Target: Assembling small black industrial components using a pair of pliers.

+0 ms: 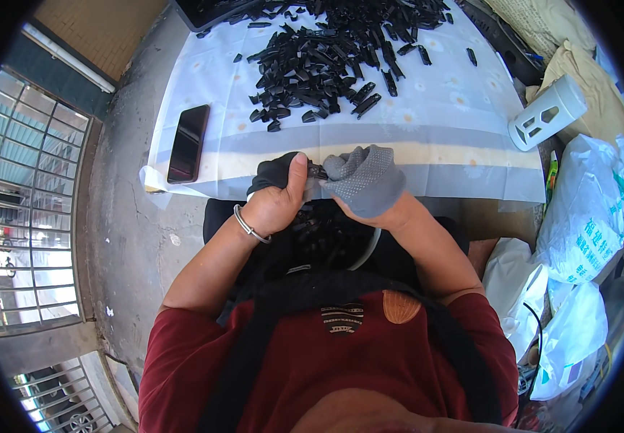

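Note:
My left hand (281,189), partly covered in black with the thumb bare, is closed on one end of a small black plastic part (316,171). Opposite it, my right hand (367,180) in a grey dotted glove grips the other end of the same part. Both hands meet just over the table's near edge, and most of the part is hidden by the fingers. Beyond them a large heap of black plastic parts (319,65) is spread on the table. Below my hands, more black pieces (326,234) lie in my lap, too dark to make out singly.
The table (464,162) wears a white flowered cover. A phone (188,144) lies at its left, a white plastic holder (547,112) at its right edge. A black tray (207,13) stands at the far left. White plastic bags (583,209) crowd the right side.

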Demonstrator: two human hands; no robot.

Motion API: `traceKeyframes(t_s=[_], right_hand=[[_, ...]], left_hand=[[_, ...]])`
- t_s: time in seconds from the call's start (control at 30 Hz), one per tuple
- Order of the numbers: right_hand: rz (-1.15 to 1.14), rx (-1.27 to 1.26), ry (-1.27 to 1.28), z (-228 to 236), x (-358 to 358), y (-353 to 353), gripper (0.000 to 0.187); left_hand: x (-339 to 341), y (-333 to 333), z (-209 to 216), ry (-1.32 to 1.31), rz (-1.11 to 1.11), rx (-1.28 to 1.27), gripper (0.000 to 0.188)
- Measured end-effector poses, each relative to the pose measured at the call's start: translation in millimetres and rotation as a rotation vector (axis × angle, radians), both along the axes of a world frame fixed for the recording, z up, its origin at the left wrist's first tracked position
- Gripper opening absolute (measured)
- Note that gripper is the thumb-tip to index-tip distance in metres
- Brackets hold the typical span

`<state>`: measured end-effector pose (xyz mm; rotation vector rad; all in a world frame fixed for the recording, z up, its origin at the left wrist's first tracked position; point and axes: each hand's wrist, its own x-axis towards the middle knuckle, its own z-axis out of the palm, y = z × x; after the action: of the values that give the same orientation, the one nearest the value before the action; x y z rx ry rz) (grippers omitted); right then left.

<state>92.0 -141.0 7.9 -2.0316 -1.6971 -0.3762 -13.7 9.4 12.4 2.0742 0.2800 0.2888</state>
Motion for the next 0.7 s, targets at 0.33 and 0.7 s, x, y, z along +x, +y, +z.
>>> traceKeyframes(t_s=[0.33, 0.7], right_hand=[[-0.012, -0.04, 0.2, -7, 9, 5, 0.031], [-0.427, -0.117, 0.066, -8, 72, 21, 0.029]], left_hand=[[-2, 24, 7, 0.202, -0.233, 0.422, 0.031], [87, 35, -25, -0.017, 0.095, 0.953, 0.025]])
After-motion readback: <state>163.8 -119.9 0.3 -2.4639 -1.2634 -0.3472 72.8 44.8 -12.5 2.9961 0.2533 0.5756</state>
